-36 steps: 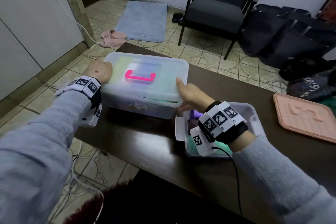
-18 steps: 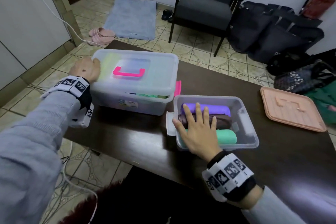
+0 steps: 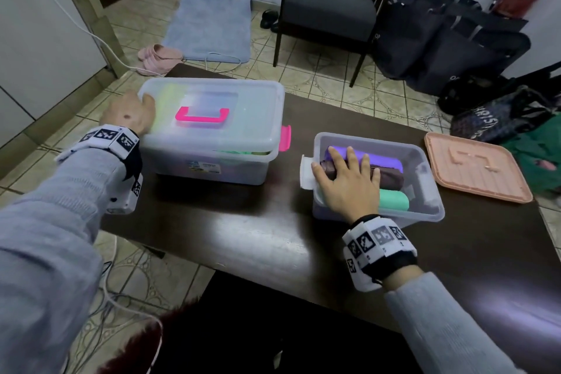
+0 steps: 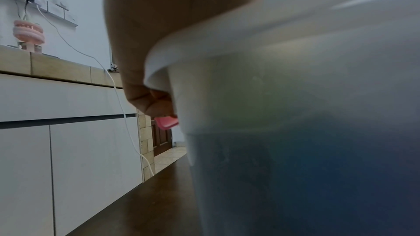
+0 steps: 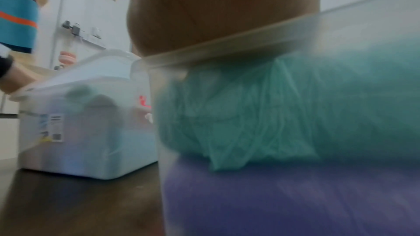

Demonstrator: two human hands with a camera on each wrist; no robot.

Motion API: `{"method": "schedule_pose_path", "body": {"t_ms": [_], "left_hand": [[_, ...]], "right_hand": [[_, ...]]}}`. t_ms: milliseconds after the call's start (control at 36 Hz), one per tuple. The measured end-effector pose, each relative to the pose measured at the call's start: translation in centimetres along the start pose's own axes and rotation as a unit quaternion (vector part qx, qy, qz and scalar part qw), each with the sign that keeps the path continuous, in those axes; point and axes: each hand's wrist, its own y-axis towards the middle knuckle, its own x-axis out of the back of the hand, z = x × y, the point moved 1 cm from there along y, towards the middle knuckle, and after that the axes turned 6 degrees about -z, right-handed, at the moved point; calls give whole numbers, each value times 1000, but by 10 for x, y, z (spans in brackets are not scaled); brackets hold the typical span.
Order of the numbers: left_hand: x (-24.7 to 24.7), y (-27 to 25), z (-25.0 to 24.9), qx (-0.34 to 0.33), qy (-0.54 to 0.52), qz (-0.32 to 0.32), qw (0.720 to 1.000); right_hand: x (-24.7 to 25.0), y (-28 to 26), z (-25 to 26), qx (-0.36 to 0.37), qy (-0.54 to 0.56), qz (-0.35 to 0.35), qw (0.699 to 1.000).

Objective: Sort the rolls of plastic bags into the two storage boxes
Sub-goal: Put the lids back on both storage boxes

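A dark wooden table carries two translucent storage boxes. The larger box stands to the left, its clear lid on and a pink handle lying flat in the lid's recess; blurred green and blue rolls show through its wall in the left wrist view. The smaller box sits open just to its right, and a salmon-pink lid lies on the table further right, apart from it. Three rolls of plastic bags lie side by side in the smaller box: a purple roll at the far side, a dark brown roll in the middle and a mint green roll nearest. The right hand lies flat over the left ends of these rolls, fingers straight and spread, fingertips reaching the purple roll, thumb along the box's left rim, gripping nothing. The left hand curls over the far-left end of the larger box's lid, its fingers hooked round the rim beside a pink latch.
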Motion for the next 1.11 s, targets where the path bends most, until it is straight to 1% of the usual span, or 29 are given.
{"method": "schedule_pose_path", "body": {"t_ms": [278,472,500,528,556,583,611,639,667,694,750,778,806,833,861,917,1000,1055,1111], "left_hand": [[1,1,2,-9,0,10,1000],[-1,4,3,-7,0,3,1000],[-1,5,4,-9,-1,2,1000],[-2,5,5,-10,-2,3,1000],[-2,6,5,-11,-4,4,1000],[-2,8,5,-11,-6,5,1000],[-2,9,6,-10,-7,7,1000],[-2,10,6,-9,-9,10,1000],[-2,10,6,-10,-10,13,1000],[-2,11,5,-11,-12,15,1000],[-1,10,3,-8,-16,24,1000],[0,9,2,-6,-17,29,999],[0,8,1,-9,-19,33,999],[0,8,1,-13,-24,37,999],[0,9,0,-18,-32,41,998],[0,7,-3,-35,-49,52,997],[0,3,-11,-61,-63,48,995],[-1,2,-17,-80,-63,48,994],[-4,3,-22,-88,-65,55,992]], "right_hand": [[9,37,-38,-70,-5,2,998],[12,43,-43,-84,-8,5,996],[13,42,-41,-79,-14,-11,997],[14,42,-37,-65,-16,-45,997],[14,43,-31,-41,-5,-96,995],[16,42,-22,-11,25,-144,989],[19,42,-10,18,79,-172,982],[21,40,4,39,149,-171,973],[22,39,17,42,223,-135,965],[24,39,29,26,300,-78,950],[26,40,51,-51,443,38,894],[26,41,59,-86,487,92,864],[25,41,66,-106,511,138,842],[24,42,70,-110,516,173,831],[24,43,73,-103,511,195,831],[22,46,73,-99,501,204,835],[22,47,67,-110,493,187,842],[22,47,61,-104,473,179,856],[21,46,54,-103,463,170,864]]}}
